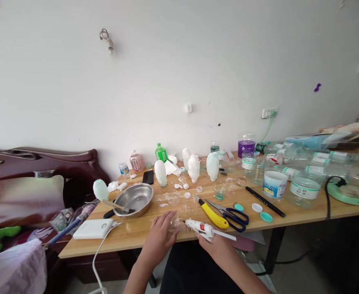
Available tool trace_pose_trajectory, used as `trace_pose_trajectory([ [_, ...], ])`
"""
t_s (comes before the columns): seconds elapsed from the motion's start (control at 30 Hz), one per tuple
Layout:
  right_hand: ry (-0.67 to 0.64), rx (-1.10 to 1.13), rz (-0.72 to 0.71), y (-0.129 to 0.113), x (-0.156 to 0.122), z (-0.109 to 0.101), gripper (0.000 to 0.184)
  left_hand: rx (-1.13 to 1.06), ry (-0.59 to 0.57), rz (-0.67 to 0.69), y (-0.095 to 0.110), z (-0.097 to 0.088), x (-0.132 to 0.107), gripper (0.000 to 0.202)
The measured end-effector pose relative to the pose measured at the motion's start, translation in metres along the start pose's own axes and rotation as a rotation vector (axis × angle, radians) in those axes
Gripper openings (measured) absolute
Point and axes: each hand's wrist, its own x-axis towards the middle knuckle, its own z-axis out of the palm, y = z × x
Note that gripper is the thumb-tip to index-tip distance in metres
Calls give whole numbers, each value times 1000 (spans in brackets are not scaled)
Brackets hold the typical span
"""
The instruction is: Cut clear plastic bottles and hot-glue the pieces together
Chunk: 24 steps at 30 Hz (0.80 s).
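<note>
At the table's front edge, my right hand (215, 244) is closed round a white hot glue gun (202, 227) with a glue stick jutting from its back. The gun's nozzle points left at a clear plastic piece (177, 223), cut from a bottle by its look. My left hand (162, 233) grips that piece, its fingers curled over it; whether nozzle and plastic touch, I cannot tell. Just beyond the gun lie a yellow-handled cutter (214, 214) and dark blue scissors (233, 215). White paper-covered bulb shapes (193, 168) stand upright farther back.
A steel bowl (142, 192) with a brush across its rim sits left, near a white power bank (93, 229) with its cable. Several clear bottles (304, 188), a black rod (265, 201) and a green power strip (351, 192) occupy the right. Small caps and plastic scraps lie mid-table.
</note>
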Motion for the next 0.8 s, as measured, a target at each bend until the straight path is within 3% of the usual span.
trace_pose_trajectory([
  [0.07, -43, 233, 97, -6, 1, -3, 21, -3, 7, -6, -4, 1, 0, 55],
  [0.17, -149, 703, 393, -18, 2, -7, 31, -2, 46, 1, -10, 8, -1, 55],
  [0.23, -177, 858, 516, -24, 2, -10, 38, 27, 110, 16, -13, 13, -1, 55],
  [0.3, -190, 936, 561, -29, 1, -13, 44, 86, 144, 38, -15, 18, 0, 55],
  [0.47, -198, 1259, 672, -35, -1, -24, 66, 234, 64, 85, -12, 21, 5, 56],
  [0.6, -185, 1521, 677, -40, 0, -29, 71, 281, 231, 85, -3, 23, 3, 58],
  [0.8, -100, 1473, 643, -44, 1, -23, 71, 275, 379, 177, 5, 38, -7, 55],
])
